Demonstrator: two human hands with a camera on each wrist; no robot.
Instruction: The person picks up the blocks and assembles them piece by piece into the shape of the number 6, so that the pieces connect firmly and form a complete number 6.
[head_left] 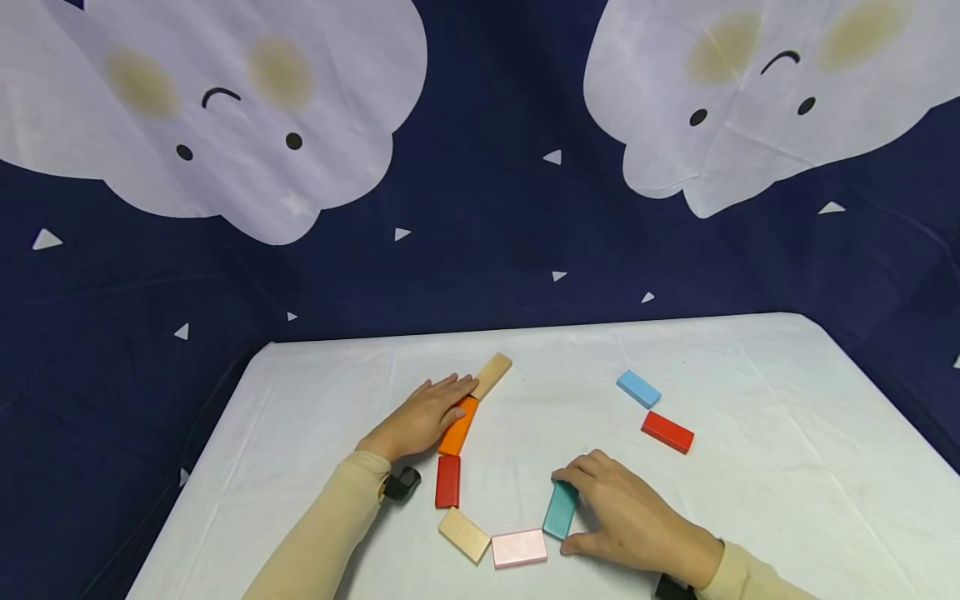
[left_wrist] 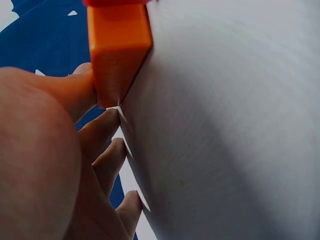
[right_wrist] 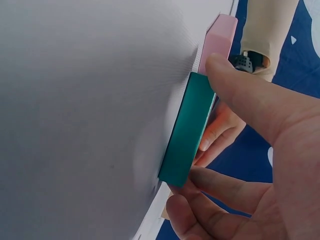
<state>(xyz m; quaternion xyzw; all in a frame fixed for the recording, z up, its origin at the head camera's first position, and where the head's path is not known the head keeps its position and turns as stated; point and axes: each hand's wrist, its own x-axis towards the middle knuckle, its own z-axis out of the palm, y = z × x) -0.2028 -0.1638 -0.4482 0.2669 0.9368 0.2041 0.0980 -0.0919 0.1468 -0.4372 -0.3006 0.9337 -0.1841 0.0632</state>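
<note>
My right hand (head_left: 626,517) holds a teal block (head_left: 560,510) by its ends, thumb at the near end and fingers at the far one. In the right wrist view, the teal block (right_wrist: 187,130) meets a pink block (right_wrist: 220,40). My left hand (head_left: 423,417) lies over an orange block (head_left: 457,429), its thumb across it and its fingers extended toward a long wooden block (head_left: 492,375). The left wrist view has the thumb against the orange block (left_wrist: 120,50). A red block (head_left: 447,482), a short wooden block (head_left: 463,535) and the pink block (head_left: 519,549) continue the curved row.
A light blue block (head_left: 639,389) and another red block (head_left: 667,432) lie corner to corner at the right of the white-covered table (head_left: 795,467). Behind the table hangs a dark blue cloth (head_left: 487,250) with clouds and small white triangles.
</note>
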